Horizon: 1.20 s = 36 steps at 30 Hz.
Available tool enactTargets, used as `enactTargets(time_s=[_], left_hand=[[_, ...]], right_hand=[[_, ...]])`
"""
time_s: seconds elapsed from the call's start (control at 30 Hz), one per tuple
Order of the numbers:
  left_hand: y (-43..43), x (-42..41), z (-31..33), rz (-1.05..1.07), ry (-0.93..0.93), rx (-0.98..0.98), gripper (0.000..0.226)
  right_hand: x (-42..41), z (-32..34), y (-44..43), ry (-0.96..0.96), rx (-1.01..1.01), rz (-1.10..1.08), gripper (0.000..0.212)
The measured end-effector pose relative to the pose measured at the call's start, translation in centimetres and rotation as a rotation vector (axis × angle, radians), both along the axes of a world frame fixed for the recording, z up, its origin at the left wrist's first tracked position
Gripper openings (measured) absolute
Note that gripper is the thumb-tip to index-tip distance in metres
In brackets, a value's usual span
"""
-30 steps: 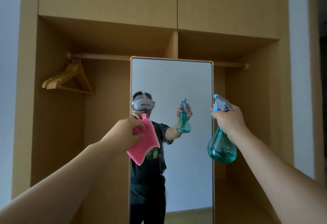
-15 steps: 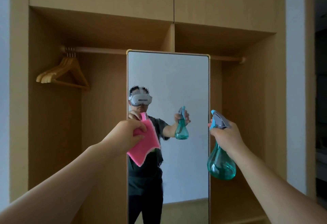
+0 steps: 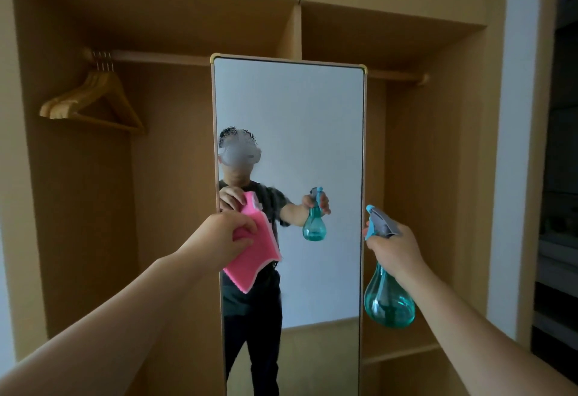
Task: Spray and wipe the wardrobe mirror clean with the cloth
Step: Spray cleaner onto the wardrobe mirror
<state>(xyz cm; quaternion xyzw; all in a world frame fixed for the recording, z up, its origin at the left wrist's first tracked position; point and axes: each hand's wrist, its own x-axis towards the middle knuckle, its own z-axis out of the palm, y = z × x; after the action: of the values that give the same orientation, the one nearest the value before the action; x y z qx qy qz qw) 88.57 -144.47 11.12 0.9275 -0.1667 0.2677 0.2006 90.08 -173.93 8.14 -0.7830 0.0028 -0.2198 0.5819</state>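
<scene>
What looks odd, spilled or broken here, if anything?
Nothing much. The mirror stands upright and uncracked, the hangers hang on the rail, the left hand holds the cloth, and the right hand the bottle. One hazy patch on the glass, upper left, may be spray mist.

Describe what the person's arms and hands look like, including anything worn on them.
The left hand and right hand are bare: no gloves, rings or watch show. Both forearms are uncovered right to the frame edge. The tall rectangular wardrobe mirror reflects a short dark grey T-shirt sleeve that ends on the upper arm.
</scene>
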Motion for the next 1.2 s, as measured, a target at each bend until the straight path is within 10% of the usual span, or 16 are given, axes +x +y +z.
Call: enactTargets(time_s=[1.2], left_hand=[[6.2, -2.2, -1.5, 0.108, 0.055, -0.122, 0.019]], right_hand=[[1.1, -1.3, 6.7, -0.115, 0.030, 0.111, 0.005]])
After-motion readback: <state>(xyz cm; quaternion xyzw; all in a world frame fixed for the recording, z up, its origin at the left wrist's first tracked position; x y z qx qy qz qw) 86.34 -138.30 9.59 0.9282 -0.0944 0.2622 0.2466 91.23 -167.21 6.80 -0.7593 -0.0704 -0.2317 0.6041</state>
